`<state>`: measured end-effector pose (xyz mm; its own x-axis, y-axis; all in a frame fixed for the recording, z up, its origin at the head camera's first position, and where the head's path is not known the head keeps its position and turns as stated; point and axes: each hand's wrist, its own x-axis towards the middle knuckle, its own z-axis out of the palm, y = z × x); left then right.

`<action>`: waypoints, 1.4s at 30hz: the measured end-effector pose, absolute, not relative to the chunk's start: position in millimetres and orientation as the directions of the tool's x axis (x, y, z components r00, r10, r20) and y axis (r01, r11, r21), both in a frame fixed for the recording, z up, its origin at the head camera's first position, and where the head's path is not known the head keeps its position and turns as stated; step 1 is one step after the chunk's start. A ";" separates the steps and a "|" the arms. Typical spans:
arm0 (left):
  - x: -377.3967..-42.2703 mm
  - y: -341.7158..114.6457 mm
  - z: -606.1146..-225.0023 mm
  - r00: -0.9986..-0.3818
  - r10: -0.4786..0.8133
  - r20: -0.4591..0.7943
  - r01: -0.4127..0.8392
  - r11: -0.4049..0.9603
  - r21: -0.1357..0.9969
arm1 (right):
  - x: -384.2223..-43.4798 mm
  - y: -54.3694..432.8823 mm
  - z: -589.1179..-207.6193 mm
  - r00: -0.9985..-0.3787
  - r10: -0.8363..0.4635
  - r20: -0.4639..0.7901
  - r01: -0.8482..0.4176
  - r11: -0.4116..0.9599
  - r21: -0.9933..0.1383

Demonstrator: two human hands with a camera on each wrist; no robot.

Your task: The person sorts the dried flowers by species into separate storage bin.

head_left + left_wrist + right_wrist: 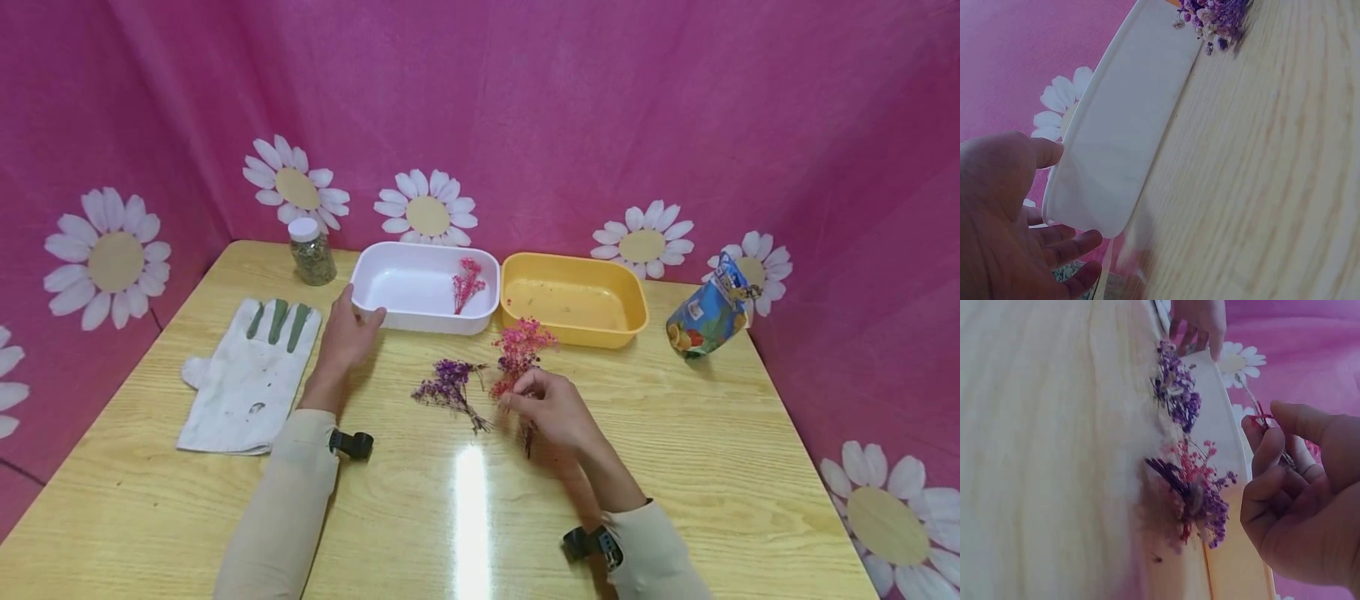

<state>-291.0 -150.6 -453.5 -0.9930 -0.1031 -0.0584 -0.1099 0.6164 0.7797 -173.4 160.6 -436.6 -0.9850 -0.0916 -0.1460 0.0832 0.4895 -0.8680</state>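
At the left front corner of the white plastic container (420, 321), my left hand (348, 333) holds the edge, thumb at the rim and fingers around the end wall. A small pink dried-flower sprig (468, 287) lies inside, at the right. My right hand (553, 408) pinches a thin reddish stem (1264, 417) between thumb and index finger. Pink dried flowers (525, 337) show just beyond its fingertips. Below that hand, in the right wrist view, lies a mixed pink and purple cluster (1200, 500). A separate purple dried-flower bunch (448, 385) lies on the table between my hands.
A yellow container (573, 332) stands right of the white one, with small specks inside. A lidded jar of dried herbs (312, 258) and a white glove (251, 383) are on the left. A blue printed pouch (705, 317) stands at the right, near the pink curtain (540, 108).
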 end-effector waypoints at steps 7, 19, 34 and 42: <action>-290.9 -152.1 -453.2 -0.993 -0.105 -0.062 -0.114 0.611 0.784 | -184.4 168.6 -430.6 -0.986 -0.039 -0.163 0.131 0.428 -0.894; -292.4 -152.4 -454.8 -0.995 -0.089 -0.045 -0.089 0.599 0.796 | -236.9 163.3 -414.0 -0.992 -0.014 -0.123 0.110 0.352 -0.929; -290.7 -150.9 -452.6 -0.993 -0.102 -0.059 -0.109 0.607 0.787 | -291.8 133.9 -390.6 -0.978 -0.017 -0.209 0.181 0.437 -0.881; -290.3 -151.1 -452.7 -0.993 -0.103 -0.058 -0.109 0.604 0.790 | -316.0 123.5 -396.2 -0.970 0.044 -0.241 0.233 0.459 -0.857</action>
<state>-290.3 -151.1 -452.7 -0.9930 -0.1031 -0.0577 -0.1086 0.6040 0.7895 -316.0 123.5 -396.2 -0.9696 0.0441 -0.2405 0.2335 0.4591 -0.8571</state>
